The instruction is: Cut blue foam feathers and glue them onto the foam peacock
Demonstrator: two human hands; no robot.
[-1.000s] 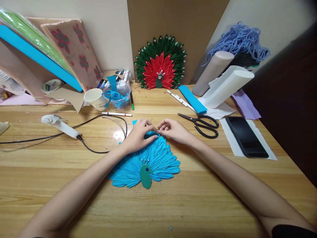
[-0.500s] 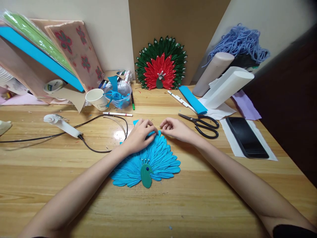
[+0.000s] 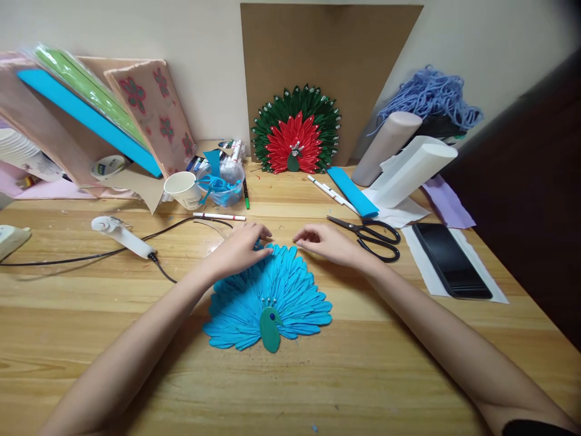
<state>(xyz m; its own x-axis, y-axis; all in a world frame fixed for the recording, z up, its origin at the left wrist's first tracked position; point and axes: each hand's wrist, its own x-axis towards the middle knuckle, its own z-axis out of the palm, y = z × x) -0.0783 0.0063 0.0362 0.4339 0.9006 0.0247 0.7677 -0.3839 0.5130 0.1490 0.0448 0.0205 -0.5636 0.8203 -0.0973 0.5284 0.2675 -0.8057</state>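
Peacock (image 3: 295,290) lay flat on table (image 3: 363,369) | hands apart: left hand (image 3: 241,247) at upper rim (image 3: 284,249), right hand (image 3: 324,243) just beside; grips unclear | judged light, soft, crushable; best hold seemed beneath, near head (image 3: 269,332)

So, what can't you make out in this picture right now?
- Head view: whether the right hand pinches anything; its curled fingers hide it.
- Head view: some upper feathers of the blue peacock; the left hand covers them.
- Head view: the white object's far end; left edge cuts it off.
- Head view: the paper cup's print; too small.
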